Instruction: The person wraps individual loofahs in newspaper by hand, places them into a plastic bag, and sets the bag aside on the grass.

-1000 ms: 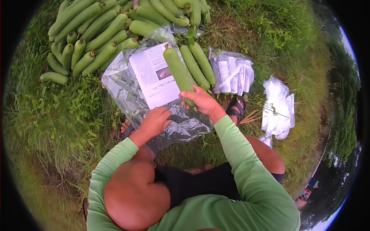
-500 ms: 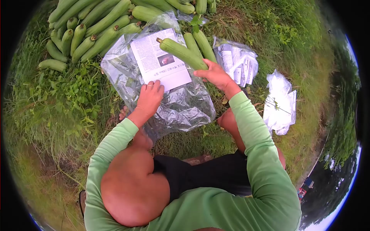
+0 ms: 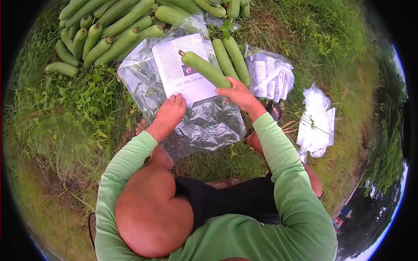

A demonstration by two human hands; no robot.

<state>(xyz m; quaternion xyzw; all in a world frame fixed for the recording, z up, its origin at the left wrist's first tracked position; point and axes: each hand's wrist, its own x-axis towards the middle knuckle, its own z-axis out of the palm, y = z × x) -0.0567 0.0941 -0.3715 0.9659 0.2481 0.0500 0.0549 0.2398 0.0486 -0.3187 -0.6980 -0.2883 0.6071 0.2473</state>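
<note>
A green luffa gourd is gripped at its lower right end by my right hand, thumb on the near side. Its stem end points up and left, and it overlaps a printed sheet of newspaper. Fingers of my left hand are curled together at the sheet's lower left edge, with the thumb hidden. Beneath the sheet spreads a clear plastic bag, crumpled on the grass and reaching toward my legs.
A large pile of luffa gourds lies at the top left. Two more gourds rest right of the sheet. Folded printed papers in a clear bag and a white plastic bundle sit on the grass to the right.
My right hand has moved slightly left and down, bringing the gourd lower over the newspaper. My left hand stays at the sheet's edge. The whole view has shifted a little.
</note>
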